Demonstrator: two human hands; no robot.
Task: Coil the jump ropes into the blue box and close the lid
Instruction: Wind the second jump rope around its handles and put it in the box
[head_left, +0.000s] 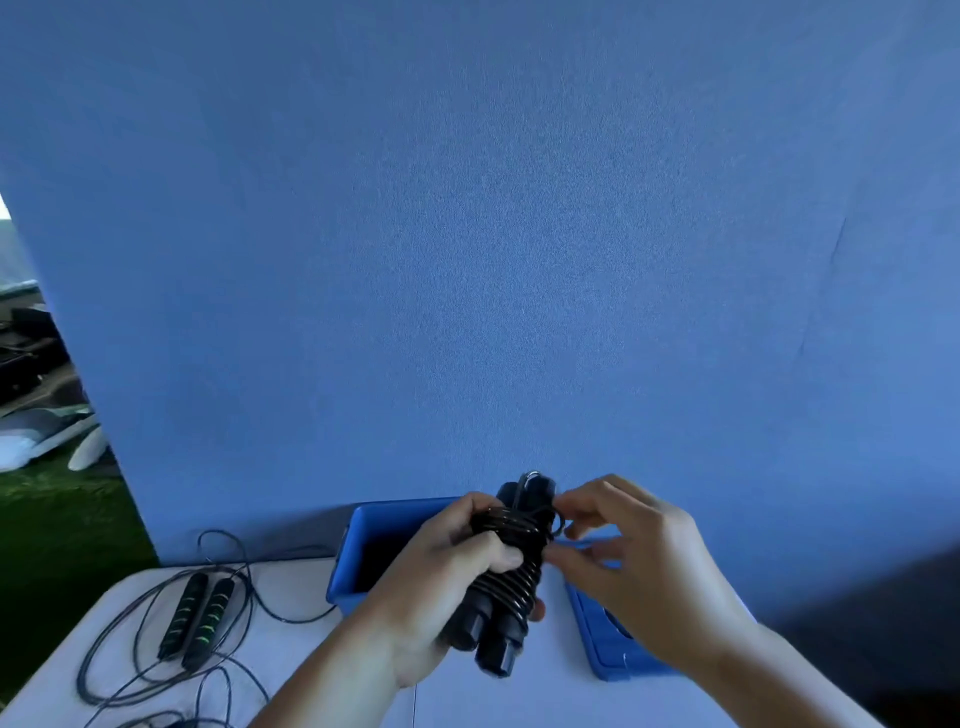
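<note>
One black jump rope (511, 577) is a tight bundle, cord wound round its paired handles, gripped by the left hand (447, 587) in front of the open blue box (358, 525). The right hand (634, 561) pinches its cord. A second jump rope (200, 618), with green-marked handles, lies uncoiled on the table (545, 696) to the left. The lid (605, 649) lies flat to the right.

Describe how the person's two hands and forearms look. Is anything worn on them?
Both are bare. The left hand and the right hand show no glove, ring or watch that I can see. The left forearm and the right forearm are uncovered down to the picture's edge; no sleeve, strap or marking shows.
</note>
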